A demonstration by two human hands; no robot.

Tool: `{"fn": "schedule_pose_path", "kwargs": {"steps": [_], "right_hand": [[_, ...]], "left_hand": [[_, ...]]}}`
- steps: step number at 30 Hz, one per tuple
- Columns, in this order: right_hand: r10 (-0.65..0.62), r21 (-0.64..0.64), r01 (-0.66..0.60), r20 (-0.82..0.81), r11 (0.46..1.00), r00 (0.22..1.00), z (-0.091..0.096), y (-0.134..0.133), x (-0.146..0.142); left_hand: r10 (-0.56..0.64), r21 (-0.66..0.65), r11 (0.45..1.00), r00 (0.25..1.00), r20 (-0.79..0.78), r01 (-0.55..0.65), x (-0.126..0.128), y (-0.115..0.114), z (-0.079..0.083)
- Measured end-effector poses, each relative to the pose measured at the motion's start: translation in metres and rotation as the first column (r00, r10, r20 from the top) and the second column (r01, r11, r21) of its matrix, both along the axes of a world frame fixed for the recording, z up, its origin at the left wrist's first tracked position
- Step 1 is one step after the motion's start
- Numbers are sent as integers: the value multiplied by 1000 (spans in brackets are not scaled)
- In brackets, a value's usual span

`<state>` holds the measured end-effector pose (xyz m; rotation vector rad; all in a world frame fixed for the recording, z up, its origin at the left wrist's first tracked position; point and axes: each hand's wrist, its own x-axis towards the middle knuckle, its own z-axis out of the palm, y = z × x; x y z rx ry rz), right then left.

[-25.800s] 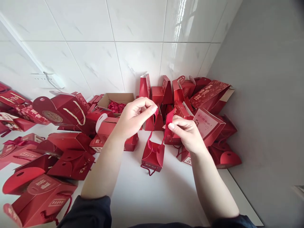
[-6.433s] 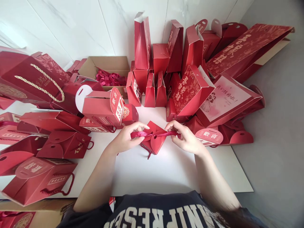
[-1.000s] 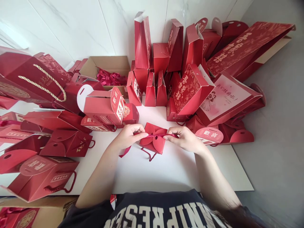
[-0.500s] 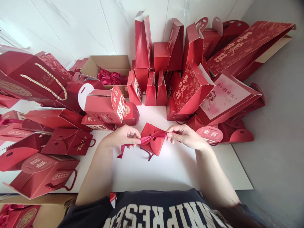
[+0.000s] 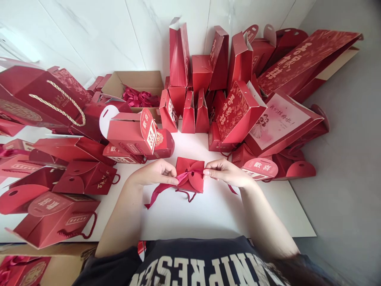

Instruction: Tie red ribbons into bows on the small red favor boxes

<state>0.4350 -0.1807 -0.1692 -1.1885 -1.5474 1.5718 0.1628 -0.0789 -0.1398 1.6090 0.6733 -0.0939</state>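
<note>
A small red gift box (image 5: 190,185) with rounded top flaps stands on the white table in front of me. Across its top runs a dark pink ribbon (image 5: 157,194), crossed or knotted at the middle of the flaps. My left hand (image 5: 162,173) pinches the ribbon at the box's left edge, and a loose tail hangs from it onto the table. At the right edge, my right hand (image 5: 222,172) pinches the other side of the ribbon, whose end shows below the palm. A twisted red cord handle (image 5: 187,196) lies at the box's near side.
Red gift boxes (image 5: 85,176) crowd the left. Taller red bags (image 5: 242,113) stand at the back and right. A cardboard box (image 5: 138,78) of ribbons sits behind. A white table (image 5: 196,222) lies under everything, with a grey wall (image 5: 348,171) on the right.
The gift box has turned to sit squarer to me. Both hands have drawn slightly closer together along the ribbon, and its right tail now shows below my right hand.
</note>
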Motion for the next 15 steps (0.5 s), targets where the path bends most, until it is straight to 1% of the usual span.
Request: {"fn": "schedule_pose_path", "kwargs": {"steps": [3, 5, 6, 7, 8, 10, 11, 12, 13, 14, 15], "right_hand": [[-56, 32, 55, 32, 998, 998, -1, 0, -1], [-71, 29, 70, 46, 997, 996, -1, -1, -1], [-68, 24, 67, 51, 997, 996, 0, -1, -1], [-62, 21, 61, 55, 998, 997, 1, -1, 0], [-56, 18, 55, 59, 998, 997, 1, -2, 1], [-62, 21, 61, 61, 998, 996, 3, -2, 3], [-71, 26, 69, 63, 997, 996, 4, -3, 4], [-79, 30, 77, 68, 997, 995, 5, -3, 6], [-91, 36, 88, 76, 995, 993, 5, -3, 7], [-102, 44, 99, 88, 994, 991, 6, -3, 8], [-113, 53, 108, 103, 993, 988, 6, -3, 8]], "left_hand": [[104, 158, 982, 994, -15, -101, -3, -4, 4], [174, 264, 950, 985, 4, -169, -6, -9, 8], [204, 327, 924, 979, 21, -200, -6, -12, 10], [226, 402, 888, 973, 43, -224, -6, -16, 12], [239, 493, 835, 968, 72, -243, -6, -19, 13], [217, 682, 688, 967, 135, -249, -2, -26, 15], [187, 754, 612, 970, 157, -240, 1, -29, 14], [153, 802, 554, 974, 166, -224, 3, -30, 14], [126, 830, 519, 979, 163, -205, 6, -31, 13], [110, 843, 505, 982, 151, -186, 7, -31, 11], [107, 844, 509, 985, 133, -169, 8, -29, 10]]}}
